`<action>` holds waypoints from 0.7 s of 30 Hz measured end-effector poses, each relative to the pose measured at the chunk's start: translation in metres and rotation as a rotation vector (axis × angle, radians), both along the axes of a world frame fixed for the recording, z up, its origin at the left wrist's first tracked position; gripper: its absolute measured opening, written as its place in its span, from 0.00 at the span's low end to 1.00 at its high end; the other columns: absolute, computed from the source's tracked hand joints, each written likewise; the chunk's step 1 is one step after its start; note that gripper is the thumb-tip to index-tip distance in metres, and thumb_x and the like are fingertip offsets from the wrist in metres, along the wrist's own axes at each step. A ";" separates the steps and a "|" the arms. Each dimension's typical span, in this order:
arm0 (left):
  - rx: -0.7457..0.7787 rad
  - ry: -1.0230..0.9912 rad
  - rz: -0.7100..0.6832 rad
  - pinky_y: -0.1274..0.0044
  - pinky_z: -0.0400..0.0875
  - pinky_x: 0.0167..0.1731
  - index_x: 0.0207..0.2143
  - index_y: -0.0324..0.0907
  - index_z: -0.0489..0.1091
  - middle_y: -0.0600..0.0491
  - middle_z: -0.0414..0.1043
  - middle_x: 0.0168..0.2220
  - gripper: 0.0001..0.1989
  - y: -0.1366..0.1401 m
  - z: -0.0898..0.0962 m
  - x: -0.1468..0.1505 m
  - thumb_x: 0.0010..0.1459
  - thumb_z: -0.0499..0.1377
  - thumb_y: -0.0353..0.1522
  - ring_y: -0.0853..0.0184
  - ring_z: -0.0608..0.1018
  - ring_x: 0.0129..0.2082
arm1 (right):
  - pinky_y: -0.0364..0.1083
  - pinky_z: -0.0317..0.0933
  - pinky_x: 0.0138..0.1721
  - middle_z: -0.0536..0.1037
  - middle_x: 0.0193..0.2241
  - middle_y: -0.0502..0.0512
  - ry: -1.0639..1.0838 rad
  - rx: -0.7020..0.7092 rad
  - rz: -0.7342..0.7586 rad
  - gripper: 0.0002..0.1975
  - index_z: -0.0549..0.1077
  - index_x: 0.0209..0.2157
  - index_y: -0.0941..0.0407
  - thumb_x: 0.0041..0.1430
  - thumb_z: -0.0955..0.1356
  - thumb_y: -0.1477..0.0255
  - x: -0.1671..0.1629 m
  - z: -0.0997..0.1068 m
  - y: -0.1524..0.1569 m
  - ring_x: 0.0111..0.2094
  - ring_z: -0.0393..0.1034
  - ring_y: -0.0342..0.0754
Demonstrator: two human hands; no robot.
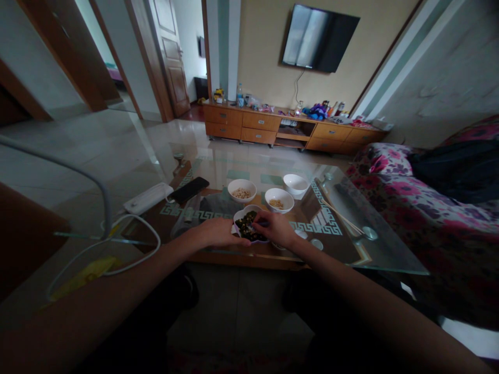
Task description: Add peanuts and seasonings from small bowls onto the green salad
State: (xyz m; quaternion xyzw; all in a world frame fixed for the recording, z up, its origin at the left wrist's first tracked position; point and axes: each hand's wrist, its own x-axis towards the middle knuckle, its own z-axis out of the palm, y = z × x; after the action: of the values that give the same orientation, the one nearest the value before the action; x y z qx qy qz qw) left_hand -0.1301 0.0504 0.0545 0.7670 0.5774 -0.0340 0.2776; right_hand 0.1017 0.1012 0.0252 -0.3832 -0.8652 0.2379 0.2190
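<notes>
At the near edge of the glass table, a white bowl with a wavy rim point(236, 217) holds dark green pieces mixed with small pale bits point(245, 222). My left hand point(223, 232) grips this bowl's left side, thumb along the near rim. Over the contents, my right hand point(274, 226) has its fingertips pinched together; whatever is between them is too small to make out. Just beyond stand a white bowl of pale pieces point(241, 191) and another white bowl with yellowish pieces point(279, 200). A third white bowl point(296, 183) sits farther back, its inside looking bare.
A black phone point(190, 190) and a white power strip point(148, 197) with a cable lie to the left. Chopsticks point(343, 218) rest on the right of the glass table point(390, 254). A flowered sofa point(405, 208) stands right; a low cabinet point(259, 127) lines the far wall.
</notes>
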 end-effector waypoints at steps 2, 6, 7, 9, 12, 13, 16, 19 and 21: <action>0.006 -0.005 0.001 0.66 0.72 0.41 0.51 0.44 0.75 0.43 0.79 0.45 0.42 0.001 -0.001 0.000 0.51 0.57 0.68 0.49 0.80 0.43 | 0.47 0.65 0.33 0.85 0.35 0.54 -0.013 0.013 0.003 0.05 0.78 0.39 0.52 0.64 0.70 0.67 -0.001 0.000 0.000 0.32 0.77 0.50; 0.005 -0.019 -0.004 0.65 0.73 0.43 0.53 0.44 0.74 0.43 0.79 0.47 0.44 0.001 -0.003 -0.002 0.50 0.56 0.69 0.49 0.80 0.44 | 0.47 0.64 0.33 0.84 0.35 0.53 -0.042 0.026 0.012 0.05 0.78 0.39 0.52 0.65 0.69 0.67 -0.001 0.001 -0.001 0.32 0.77 0.49; 0.005 -0.019 -0.010 0.65 0.73 0.44 0.53 0.45 0.74 0.43 0.79 0.47 0.44 0.001 -0.004 -0.002 0.51 0.56 0.69 0.48 0.80 0.45 | 0.47 0.64 0.33 0.84 0.35 0.53 -0.040 0.023 0.014 0.05 0.78 0.39 0.52 0.65 0.69 0.67 -0.001 0.002 -0.001 0.32 0.76 0.49; 0.000 -0.010 -0.015 0.65 0.73 0.45 0.53 0.45 0.75 0.44 0.79 0.48 0.43 0.002 -0.004 -0.002 0.52 0.56 0.68 0.48 0.80 0.46 | 0.47 0.65 0.33 0.84 0.35 0.54 -0.017 0.012 0.016 0.06 0.78 0.39 0.52 0.65 0.69 0.67 -0.001 0.003 -0.001 0.32 0.76 0.49; -0.002 -0.007 -0.014 0.64 0.73 0.47 0.55 0.46 0.74 0.43 0.78 0.50 0.43 0.002 -0.004 -0.002 0.52 0.56 0.68 0.47 0.80 0.48 | 0.48 0.66 0.34 0.83 0.34 0.54 0.038 0.014 -0.002 0.07 0.78 0.37 0.53 0.65 0.68 0.66 0.005 0.009 -0.001 0.32 0.76 0.50; -0.001 -0.014 -0.014 0.64 0.72 0.48 0.57 0.46 0.73 0.43 0.78 0.51 0.43 0.002 -0.003 -0.002 0.52 0.57 0.67 0.47 0.79 0.49 | 0.48 0.66 0.34 0.83 0.33 0.54 0.063 0.024 -0.016 0.08 0.77 0.36 0.53 0.66 0.68 0.65 0.008 0.013 0.000 0.32 0.76 0.50; -0.005 -0.026 -0.022 0.63 0.72 0.51 0.59 0.48 0.72 0.43 0.76 0.54 0.43 0.001 0.000 -0.001 0.53 0.57 0.66 0.47 0.78 0.52 | 0.48 0.68 0.35 0.82 0.32 0.55 0.178 0.066 -0.083 0.12 0.76 0.35 0.53 0.67 0.67 0.61 0.024 0.022 0.006 0.32 0.76 0.50; -0.006 -0.020 -0.021 0.64 0.71 0.53 0.61 0.48 0.71 0.44 0.76 0.56 0.43 -0.001 0.004 0.001 0.54 0.58 0.65 0.47 0.77 0.54 | 0.48 0.70 0.37 0.83 0.33 0.56 0.303 0.140 -0.219 0.15 0.75 0.36 0.54 0.66 0.68 0.56 0.047 0.025 0.020 0.34 0.78 0.51; 0.015 -0.027 -0.029 0.65 0.71 0.53 0.61 0.48 0.71 0.45 0.76 0.56 0.42 -0.002 0.005 0.001 0.54 0.58 0.65 0.47 0.77 0.54 | 0.48 0.70 0.37 0.83 0.33 0.56 0.332 0.183 -0.313 0.17 0.75 0.34 0.54 0.66 0.68 0.54 0.064 0.024 0.031 0.34 0.78 0.52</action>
State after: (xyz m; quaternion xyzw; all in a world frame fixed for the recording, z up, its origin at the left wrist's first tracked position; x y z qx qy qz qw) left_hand -0.1289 0.0487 0.0594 0.7778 0.5626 -0.0234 0.2793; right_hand 0.1655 0.1322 0.0488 -0.4471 -0.7654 0.1815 0.4259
